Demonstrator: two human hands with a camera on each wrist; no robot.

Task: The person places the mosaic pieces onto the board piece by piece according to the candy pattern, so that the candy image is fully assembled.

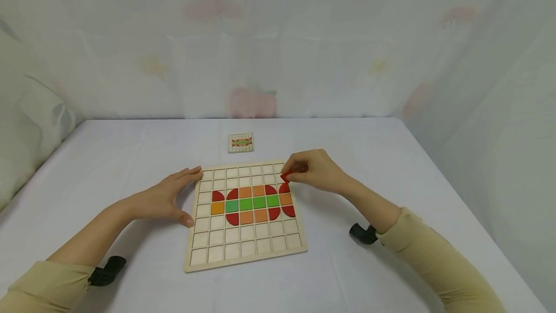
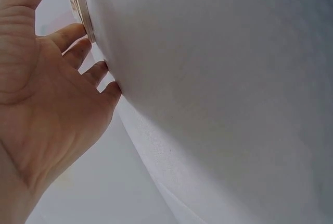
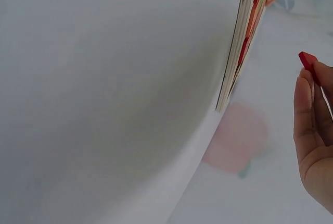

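The red piece (image 1: 285, 176) is sitting pinched between the fingertips of my right hand (image 1: 313, 170), just right of the frame's centre in the head view, hovering over the right edge of the wooden grid board (image 1: 246, 253). In the right wrist view I am seeing the same piece (image 3: 307, 60) sticking up from my fingertips (image 3: 303, 99) at the right edge. My left hand (image 1: 167, 198) is resting released and spread, fingers straight, against the board's left edge, holding nothing. The board is lying flat on the white desk (image 1: 130, 158) at mid-frame, carrying a row of green squares (image 1: 252, 202) flanked by orange squares (image 1: 253, 191) and red rounded pieces (image 1: 232, 218). A small pattern card (image 1: 241, 142) is lying above the board, well apart from both hands.
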